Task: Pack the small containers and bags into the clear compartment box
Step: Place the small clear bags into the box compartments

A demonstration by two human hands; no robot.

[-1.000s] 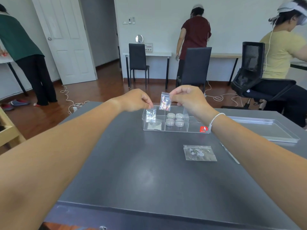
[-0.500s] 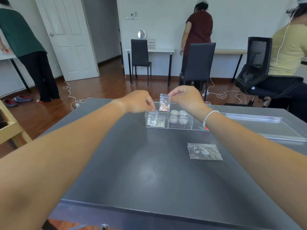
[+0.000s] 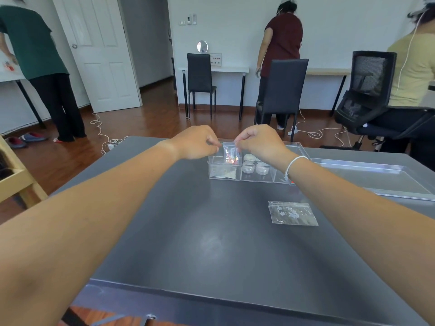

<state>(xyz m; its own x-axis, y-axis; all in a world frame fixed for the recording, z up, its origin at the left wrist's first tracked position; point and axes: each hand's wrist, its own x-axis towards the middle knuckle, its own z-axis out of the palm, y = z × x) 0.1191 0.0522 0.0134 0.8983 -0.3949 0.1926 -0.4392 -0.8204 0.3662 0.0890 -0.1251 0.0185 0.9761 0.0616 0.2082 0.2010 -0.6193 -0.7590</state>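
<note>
A clear compartment box (image 3: 213,167) sits at the far middle of the dark table. Its left cell holds a small bag (image 3: 224,172); the middle cell holds several small round white containers (image 3: 255,166). Above the left cell hangs a small clear bag with colourful bits (image 3: 230,154). My right hand (image 3: 260,142) pinches its top right corner, and my left hand (image 3: 196,143) pinches its top left corner. Another clear bag with white pieces (image 3: 292,212) lies flat on the table, nearer to me and to the right.
The box's clear lid (image 3: 376,177) lies at the far right of the table (image 3: 188,231). A black chair (image 3: 282,88) stands just beyond the table. Three people work at desks farther off, and cables trail on the wooden floor.
The colourful bag has come down from above the box to just over its left cell. My left hand has closed in and now pinches the bag's corner.
</note>
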